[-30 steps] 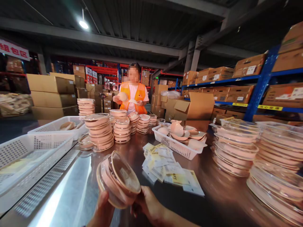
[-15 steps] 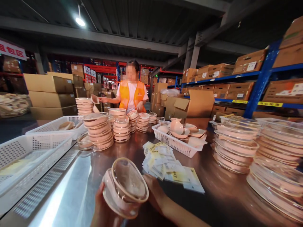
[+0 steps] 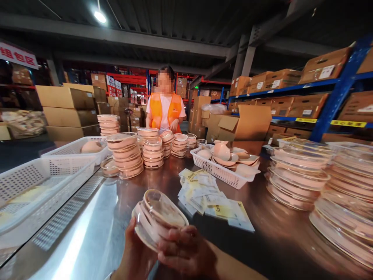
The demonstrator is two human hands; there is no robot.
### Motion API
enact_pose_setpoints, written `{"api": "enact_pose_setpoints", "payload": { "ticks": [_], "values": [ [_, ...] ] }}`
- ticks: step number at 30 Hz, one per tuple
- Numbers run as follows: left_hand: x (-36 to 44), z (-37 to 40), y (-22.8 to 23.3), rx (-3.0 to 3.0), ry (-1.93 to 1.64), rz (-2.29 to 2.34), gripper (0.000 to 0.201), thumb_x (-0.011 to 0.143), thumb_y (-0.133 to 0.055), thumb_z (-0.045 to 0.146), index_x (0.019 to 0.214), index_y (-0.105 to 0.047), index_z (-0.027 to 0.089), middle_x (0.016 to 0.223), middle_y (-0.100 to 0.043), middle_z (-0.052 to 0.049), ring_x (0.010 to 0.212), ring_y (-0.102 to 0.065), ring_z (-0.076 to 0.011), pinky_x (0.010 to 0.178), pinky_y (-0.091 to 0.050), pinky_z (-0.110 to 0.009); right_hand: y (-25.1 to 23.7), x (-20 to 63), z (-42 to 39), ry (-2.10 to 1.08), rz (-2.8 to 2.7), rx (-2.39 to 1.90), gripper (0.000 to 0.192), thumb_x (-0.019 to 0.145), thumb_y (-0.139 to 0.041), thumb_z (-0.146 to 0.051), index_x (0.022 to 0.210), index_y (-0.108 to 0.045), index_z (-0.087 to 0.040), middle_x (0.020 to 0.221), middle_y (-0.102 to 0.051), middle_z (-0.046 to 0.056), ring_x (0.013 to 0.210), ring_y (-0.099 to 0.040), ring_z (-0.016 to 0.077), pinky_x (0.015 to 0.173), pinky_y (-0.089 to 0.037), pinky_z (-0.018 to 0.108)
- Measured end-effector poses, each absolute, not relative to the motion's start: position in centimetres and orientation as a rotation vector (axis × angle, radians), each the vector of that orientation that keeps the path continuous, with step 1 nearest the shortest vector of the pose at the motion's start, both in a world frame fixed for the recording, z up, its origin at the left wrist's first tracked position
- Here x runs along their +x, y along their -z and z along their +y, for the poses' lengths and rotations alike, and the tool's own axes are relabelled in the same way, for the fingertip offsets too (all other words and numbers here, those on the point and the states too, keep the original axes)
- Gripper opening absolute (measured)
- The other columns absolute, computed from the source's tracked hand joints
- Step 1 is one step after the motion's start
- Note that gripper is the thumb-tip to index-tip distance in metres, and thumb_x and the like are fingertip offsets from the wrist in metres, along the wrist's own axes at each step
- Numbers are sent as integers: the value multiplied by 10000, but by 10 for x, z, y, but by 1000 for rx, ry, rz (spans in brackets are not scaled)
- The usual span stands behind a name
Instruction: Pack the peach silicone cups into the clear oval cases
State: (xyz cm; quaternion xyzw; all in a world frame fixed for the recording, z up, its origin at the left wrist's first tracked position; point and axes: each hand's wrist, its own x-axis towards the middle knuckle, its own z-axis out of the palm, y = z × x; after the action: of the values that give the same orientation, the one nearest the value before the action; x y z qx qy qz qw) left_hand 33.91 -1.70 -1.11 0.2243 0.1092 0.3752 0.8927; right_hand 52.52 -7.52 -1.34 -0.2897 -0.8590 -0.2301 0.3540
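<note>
My left hand (image 3: 134, 249) is wrapped round the left and lower side of a small stack of pink plastic cases (image 3: 164, 210) with clear, gold-rimmed covers. The stack is tilted above the metal tabletop. Curled over its right front edge are the fingers of my right hand (image 3: 185, 247), closed against the cases. The palms and the underside of the stack are hidden. Just beyond lies a loose pile of white and yellow printed packets (image 3: 204, 194).
Stacked pink cases (image 3: 125, 155) stand farther back, with more stacks (image 3: 295, 179) at right. A white basket (image 3: 217, 169) holds pink cup-shaped pieces. Perforated white baskets (image 3: 70, 167) line the left side. Opposite stands a person in an orange vest (image 3: 175, 109).
My right hand has come round onto the front of the held cases, which have turned and tipped. The person opposite has lowered an arm, and a pink cup now lies in the far left basket.
</note>
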Motion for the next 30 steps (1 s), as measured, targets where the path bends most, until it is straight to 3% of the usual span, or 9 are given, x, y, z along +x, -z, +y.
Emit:
{"api": "enact_pose_setpoints", "payload": {
  "ticks": [3,6,8,14,16,21,26,28,30],
  "values": [
    [339,-23,6,461,-897,250,524,808,-645,580,1175,-703,210,1069,-771,-130,896,-724,-335,855,-551,-508,6,539,-58,912,-2045,-985,334,977,-499,-184,1262,-597,-328,1083,-758,-65,1236,-585,206,1243,-121,426],
    [339,-26,2,499,-925,320,488,818,-651,538,1172,-704,206,1018,-783,-125,906,-728,-348,884,-544,-528,-1,549,-44,1052,-1880,-1225,379,931,-600,-325,1300,-577,-241,1133,-727,22,1437,-330,319,1206,86,539],
    [340,-27,1,500,-909,357,468,839,-626,520,1138,-718,171,966,-788,-139,892,-730,-360,880,-544,-547,-3,550,-40,972,-1857,-1304,524,879,-639,-494,1306,-561,-202,1191,-689,85,1447,-281,364,1191,61,584],
    [348,-31,0,494,-921,413,392,875,-590,439,1155,-707,191,983,-790,-116,861,-737,-338,869,-558,-523,2,541,-40,768,-1792,-1437,701,795,-695,-586,1299,-528,-129,1155,-643,156,1247,-505,350,1179,-96,580],
    [349,-30,-2,485,-942,397,418,876,-587,456,1204,-687,215,1054,-782,-107,902,-733,-338,877,-559,-509,1,544,-41,830,-1895,-1339,638,813,-692,-549,1303,-541,-169,1166,-622,130,1306,-446,344,1182,-77,568],
    [346,-27,-6,506,-915,330,495,889,-540,516,1201,-699,166,1091,-768,-159,1052,-688,-390,914,-539,-539,-5,554,-43,883,-2200,-1010,324,834,-698,-434,1154,-658,-399,1340,-521,10,1497,-97,362,1191,20,572],
    [351,-37,-3,442,-892,338,458,850,-599,526,1124,-745,189,1072,-778,-151,1144,-645,-418,945,-518,-572,5,551,-43,908,-2135,-959,231,773,-783,-423,990,-729,-363,1344,-553,-8,1497,76,363,1177,136,583],
    [351,-37,-5,439,-894,333,453,832,-623,512,1101,-754,171,1076,-776,-158,1156,-636,-425,943,-523,-565,11,543,-48,927,-2070,-935,84,823,-729,-300,889,-725,-352,1300,-591,-51,1503,72,304,1174,183,554],
    [347,-29,-9,446,-911,365,465,819,-634,492,1130,-737,163,1053,-782,-153,1136,-648,-424,928,-536,-557,13,535,-54,848,-2034,-887,135,882,-632,-237,845,-711,-341,1250,-617,-66,1498,-63,237,1209,138,491]
  ]
}}
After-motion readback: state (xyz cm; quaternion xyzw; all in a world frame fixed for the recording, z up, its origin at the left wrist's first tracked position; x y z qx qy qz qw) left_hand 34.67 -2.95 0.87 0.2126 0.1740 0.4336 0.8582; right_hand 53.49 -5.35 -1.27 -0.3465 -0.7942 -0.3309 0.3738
